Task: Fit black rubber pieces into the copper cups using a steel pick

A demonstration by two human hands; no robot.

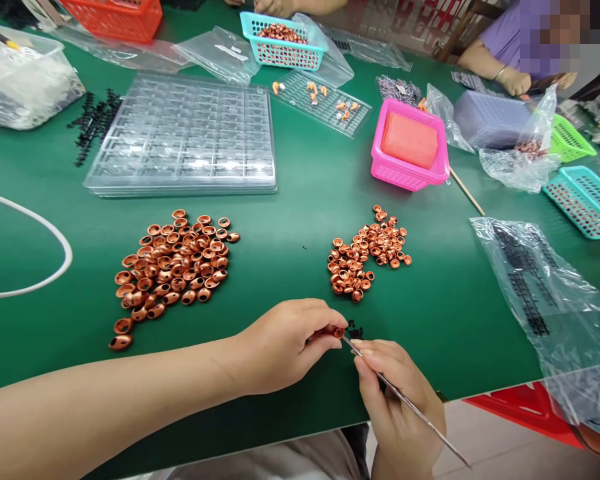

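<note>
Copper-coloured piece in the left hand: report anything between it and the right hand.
Only the thin metal tool in the right hand spans the gap, its tip at the copper-coloured piece pinched by the left hand. Nothing visible blocks it; small black bits lie beside.

Pale floor tiles (497,445) lay past the near edge of the green worktop (300,193), beside a red plastic seat (520,405). A brown chair (473,28) stood beyond the far edge.

No lettering can be read. A narrow white strip (231,52) on the clear plastic bag (207,59) left of the turquoise perforated plastic basket (286,57) is too small to decipher.
</note>
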